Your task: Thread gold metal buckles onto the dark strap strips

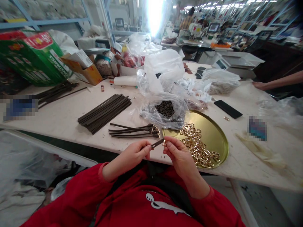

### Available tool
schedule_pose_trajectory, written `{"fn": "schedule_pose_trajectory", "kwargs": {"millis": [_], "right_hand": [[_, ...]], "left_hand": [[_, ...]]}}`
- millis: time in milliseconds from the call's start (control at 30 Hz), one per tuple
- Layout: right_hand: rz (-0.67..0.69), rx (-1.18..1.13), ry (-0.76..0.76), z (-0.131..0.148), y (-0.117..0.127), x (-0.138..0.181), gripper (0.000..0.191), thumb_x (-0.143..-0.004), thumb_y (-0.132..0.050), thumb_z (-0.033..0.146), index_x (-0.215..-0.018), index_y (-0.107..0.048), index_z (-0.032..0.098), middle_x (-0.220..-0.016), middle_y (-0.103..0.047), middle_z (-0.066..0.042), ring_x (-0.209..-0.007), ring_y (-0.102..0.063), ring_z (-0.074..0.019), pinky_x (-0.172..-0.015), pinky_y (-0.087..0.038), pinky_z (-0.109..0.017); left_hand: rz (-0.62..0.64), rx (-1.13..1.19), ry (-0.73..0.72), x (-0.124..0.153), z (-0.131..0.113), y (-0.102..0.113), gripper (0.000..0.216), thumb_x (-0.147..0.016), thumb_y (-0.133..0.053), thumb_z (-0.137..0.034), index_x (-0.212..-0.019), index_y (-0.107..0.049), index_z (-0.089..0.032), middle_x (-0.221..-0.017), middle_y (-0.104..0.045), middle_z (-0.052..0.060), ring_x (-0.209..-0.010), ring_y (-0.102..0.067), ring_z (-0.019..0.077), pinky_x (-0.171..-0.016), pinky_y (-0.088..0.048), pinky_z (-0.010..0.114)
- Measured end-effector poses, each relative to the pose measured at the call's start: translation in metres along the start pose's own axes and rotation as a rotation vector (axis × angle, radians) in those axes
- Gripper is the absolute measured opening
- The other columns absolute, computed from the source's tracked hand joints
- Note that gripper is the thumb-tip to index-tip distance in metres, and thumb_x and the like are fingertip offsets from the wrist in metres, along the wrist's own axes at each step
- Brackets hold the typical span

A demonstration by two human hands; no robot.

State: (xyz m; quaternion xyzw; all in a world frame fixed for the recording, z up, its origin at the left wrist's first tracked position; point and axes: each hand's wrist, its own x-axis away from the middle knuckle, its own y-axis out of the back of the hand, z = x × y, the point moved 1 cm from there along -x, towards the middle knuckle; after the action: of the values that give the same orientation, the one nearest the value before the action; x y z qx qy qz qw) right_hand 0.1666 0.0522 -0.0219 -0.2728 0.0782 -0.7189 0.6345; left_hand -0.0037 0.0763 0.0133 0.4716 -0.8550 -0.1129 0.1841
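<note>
My left hand [138,152] is closed on a short dark brown strap [157,144], which points up toward the right. At the strap's far end, my right hand [179,155] pinches a small gold buckle [165,143]; whether the strap passes through it, I cannot tell. Close by on the right, a round gold tray [216,134] bears a heap of gold buckles [200,150]. Beyond my left hand lie several straps with buckles at their right ends [132,130]. Further left is a neat stack of plain dark straps [104,113].
Behind the tray, an open plastic bag [149,110] holds small dark pieces [165,108]. A black phone [228,108] lies on the right, near another person's hand [259,85]. Boxes [86,74], a white roll [125,81] and plastic bags line the table's back.
</note>
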Motion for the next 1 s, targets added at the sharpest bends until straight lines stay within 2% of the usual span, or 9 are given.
{"fn": "schedule_pose_trajectory", "kwargs": {"millis": [167,433,533,600,667,767,900,1000], "right_hand": [[0.146,0.061,-0.096,0.002,0.003,0.001,0.023,-0.068,-0.070,0.030,-0.090,-0.070,0.023,-0.077,-0.064,0.001,-0.057,-0.054,-0.0074,-0.060,-0.048,-0.023],[0.289,0.035,-0.295,0.001,0.006,0.001,0.024,-0.070,-0.068,0.032,-0.091,-0.070,0.021,-0.066,-0.058,0.002,-0.054,-0.050,-0.0051,-0.052,-0.044,-0.017],[0.349,0.159,-0.296,-0.001,0.002,0.000,0.025,-0.073,-0.065,0.033,-0.093,-0.069,0.020,-0.061,-0.057,0.003,-0.052,-0.049,-0.0055,-0.050,-0.042,-0.018],[0.328,0.309,-0.219,0.001,-0.004,-0.001,0.025,-0.072,-0.064,0.032,-0.094,-0.068,0.020,-0.062,-0.058,0.003,-0.051,-0.050,-0.0063,-0.051,-0.043,-0.021],[0.239,0.400,-0.105,0.004,-0.010,-0.001,0.028,-0.069,-0.067,0.030,-0.095,-0.066,0.021,-0.071,-0.061,0.003,-0.053,-0.051,-0.0070,-0.053,-0.045,-0.022],[0.123,0.354,-0.004,0.005,-0.014,0.002,0.031,-0.065,-0.071,0.029,-0.094,-0.062,0.025,-0.078,-0.061,0.004,-0.060,-0.055,-0.0084,-0.059,-0.049,-0.024],[0.119,0.252,-0.029,-0.002,-0.011,0.008,0.025,-0.068,-0.069,0.029,-0.092,-0.062,0.026,-0.079,-0.063,0.004,-0.070,-0.058,-0.0097,-0.069,-0.050,-0.025],[0.120,0.236,-0.052,-0.009,-0.010,0.010,0.026,-0.069,-0.069,0.030,-0.095,-0.064,0.025,-0.084,-0.065,0.002,-0.075,-0.059,-0.0118,-0.073,-0.049,-0.027]], "left_hand": [[0.115,-0.077,0.022,0.003,0.005,0.004,0.028,-0.084,-0.039,-0.032,-0.070,-0.057,-0.017,-0.064,-0.055,-0.002,-0.061,-0.048,0.0110,-0.061,-0.037,0.021],[0.245,-0.088,-0.009,0.001,0.012,0.009,0.024,-0.085,-0.040,-0.030,-0.075,-0.058,-0.018,-0.068,-0.056,-0.003,-0.064,-0.049,0.0102,-0.063,-0.036,0.019],[0.252,-0.057,-0.013,0.002,0.016,0.006,0.025,-0.085,-0.040,-0.032,-0.075,-0.058,-0.018,-0.068,-0.056,-0.003,-0.065,-0.049,0.0105,-0.063,-0.037,0.019],[0.208,-0.006,-0.018,0.002,0.019,0.000,0.025,-0.085,-0.040,-0.030,-0.072,-0.056,-0.017,-0.067,-0.055,-0.003,-0.066,-0.049,0.0107,-0.064,-0.037,0.020],[0.140,0.079,0.001,0.001,0.021,-0.009,0.025,-0.085,-0.039,-0.031,-0.071,-0.054,-0.017,-0.066,-0.054,-0.003,-0.065,-0.048,0.0105,-0.064,-0.037,0.020],[0.066,0.214,0.054,0.000,0.021,-0.019,0.024,-0.086,-0.039,-0.032,-0.073,-0.052,-0.016,-0.062,-0.050,-0.004,-0.059,-0.044,0.0092,-0.059,-0.036,0.020],[0.042,0.227,0.059,0.000,0.019,-0.022,0.021,-0.084,-0.042,-0.030,-0.072,-0.052,-0.016,-0.058,-0.045,-0.005,-0.054,-0.040,0.0085,-0.054,-0.034,0.020],[0.009,0.169,0.041,0.000,0.019,-0.021,0.023,-0.084,-0.042,-0.032,-0.071,-0.052,-0.016,-0.061,-0.048,-0.004,-0.057,-0.042,0.0091,-0.054,-0.033,0.020]]}}
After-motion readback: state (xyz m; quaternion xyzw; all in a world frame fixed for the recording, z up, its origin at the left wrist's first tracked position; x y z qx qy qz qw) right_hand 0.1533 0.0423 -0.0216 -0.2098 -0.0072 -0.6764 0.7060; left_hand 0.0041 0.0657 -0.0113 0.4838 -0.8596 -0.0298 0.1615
